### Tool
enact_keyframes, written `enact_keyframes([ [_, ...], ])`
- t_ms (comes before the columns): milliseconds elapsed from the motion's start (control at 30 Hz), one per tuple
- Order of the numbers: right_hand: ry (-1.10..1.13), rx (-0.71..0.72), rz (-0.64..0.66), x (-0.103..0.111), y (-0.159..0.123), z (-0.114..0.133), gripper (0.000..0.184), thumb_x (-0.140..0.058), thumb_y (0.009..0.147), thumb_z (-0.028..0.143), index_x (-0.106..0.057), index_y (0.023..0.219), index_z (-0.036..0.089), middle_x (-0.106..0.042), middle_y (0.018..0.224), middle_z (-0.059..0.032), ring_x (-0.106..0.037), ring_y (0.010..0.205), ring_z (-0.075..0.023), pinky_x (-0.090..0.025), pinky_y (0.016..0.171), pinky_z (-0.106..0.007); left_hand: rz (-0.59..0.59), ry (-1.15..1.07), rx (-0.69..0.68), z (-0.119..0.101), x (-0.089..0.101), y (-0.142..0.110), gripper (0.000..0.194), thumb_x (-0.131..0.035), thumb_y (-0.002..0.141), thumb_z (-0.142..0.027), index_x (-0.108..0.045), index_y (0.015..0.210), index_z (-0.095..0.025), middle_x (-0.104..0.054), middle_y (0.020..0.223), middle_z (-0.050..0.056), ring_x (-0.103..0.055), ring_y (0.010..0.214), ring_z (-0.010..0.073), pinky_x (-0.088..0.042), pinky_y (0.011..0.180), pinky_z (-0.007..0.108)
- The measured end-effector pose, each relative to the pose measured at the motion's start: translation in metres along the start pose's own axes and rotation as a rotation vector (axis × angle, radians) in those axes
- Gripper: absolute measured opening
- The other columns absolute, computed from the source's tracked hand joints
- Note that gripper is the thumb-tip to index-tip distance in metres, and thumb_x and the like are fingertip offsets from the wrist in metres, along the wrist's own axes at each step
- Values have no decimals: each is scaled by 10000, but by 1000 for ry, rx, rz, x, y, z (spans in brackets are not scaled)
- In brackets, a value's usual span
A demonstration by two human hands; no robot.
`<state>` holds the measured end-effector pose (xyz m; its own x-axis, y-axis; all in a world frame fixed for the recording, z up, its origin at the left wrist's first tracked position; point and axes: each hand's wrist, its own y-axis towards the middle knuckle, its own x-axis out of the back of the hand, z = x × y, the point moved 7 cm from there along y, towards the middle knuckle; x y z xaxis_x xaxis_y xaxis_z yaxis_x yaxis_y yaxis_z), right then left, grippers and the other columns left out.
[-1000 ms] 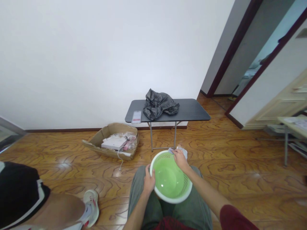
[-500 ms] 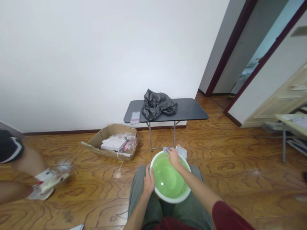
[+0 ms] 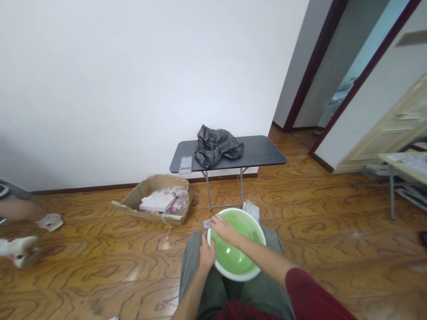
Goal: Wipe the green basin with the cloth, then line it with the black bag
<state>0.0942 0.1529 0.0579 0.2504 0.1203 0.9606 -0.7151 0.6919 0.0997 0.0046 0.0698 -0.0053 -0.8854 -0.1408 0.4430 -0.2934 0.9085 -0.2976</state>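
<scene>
A round plastic strainer basin (image 3: 235, 255), green inside with a white rim and slotted holes along its upper wall, rests tilted on my lap. My left hand (image 3: 207, 252) grips its left rim, thumb inside. Across the bowl reaches my right hand (image 3: 223, 226), fingers closed on a small pale cloth (image 3: 207, 223) at the upper left rim. Only a corner of that cloth shows past the fingers, so its exact kind is unclear.
Ahead, a black folding table (image 3: 263, 151) bears a crumpled black plastic bag (image 3: 218, 146) and a card (image 3: 185, 165). A torn cardboard box (image 3: 133, 204) with packaging sits left. A white plastic bag (image 3: 251, 210) lies behind the basin. Another person's feet (image 3: 50, 221) are far left.
My right hand has slid left along the rim with the cloth, from the far side to near my left hand. The other person's legs have moved further left.
</scene>
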Motion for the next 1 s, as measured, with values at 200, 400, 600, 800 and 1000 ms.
enact_keyframes([
  [200,24,-365,-58,33,-21,-84,462,-391,909,29,-657,1276,122,-646,1206,-133,-503,1145,-220,-385,1064,-360,9,-3,-24,2,-1,0,449,-358,999,-339,-426,1415,-182,-739,1195,130,-732,1033,239,-519,953,353],
  [400,-14,-500,-52,38,-91,-124,475,-418,919,72,-637,1332,158,-644,1261,-125,-511,1206,-222,-375,1081,-318,-30,-13,-17,0,4,-1,432,-394,987,-341,-458,1384,-183,-735,1209,132,-720,1063,255,-513,971,372],
  [600,-182,-528,98,46,-152,-113,433,-397,925,58,-683,1241,134,-647,1226,-149,-534,1188,-261,-463,999,-312,-32,10,-3,-2,3,-1,424,-408,986,-328,-470,1380,-184,-734,1217,130,-716,1085,246,-514,973,352],
  [800,-202,-573,224,43,-187,-80,395,-395,923,52,-748,1085,129,-671,1190,-177,-580,1188,-282,-546,907,-326,-28,16,-11,-2,3,1,443,-404,988,-331,-459,1396,-169,-715,1256,149,-696,1135,261,-506,999,376],
  [1000,-100,-517,360,3,-195,-22,405,-431,833,-17,-779,1016,78,-700,1179,-236,-611,1207,-310,-549,927,-348,-38,9,-16,-5,6,-2,478,-388,997,-381,-449,1427,-180,-664,1354,141,-645,1232,262,-476,1059,387],
])
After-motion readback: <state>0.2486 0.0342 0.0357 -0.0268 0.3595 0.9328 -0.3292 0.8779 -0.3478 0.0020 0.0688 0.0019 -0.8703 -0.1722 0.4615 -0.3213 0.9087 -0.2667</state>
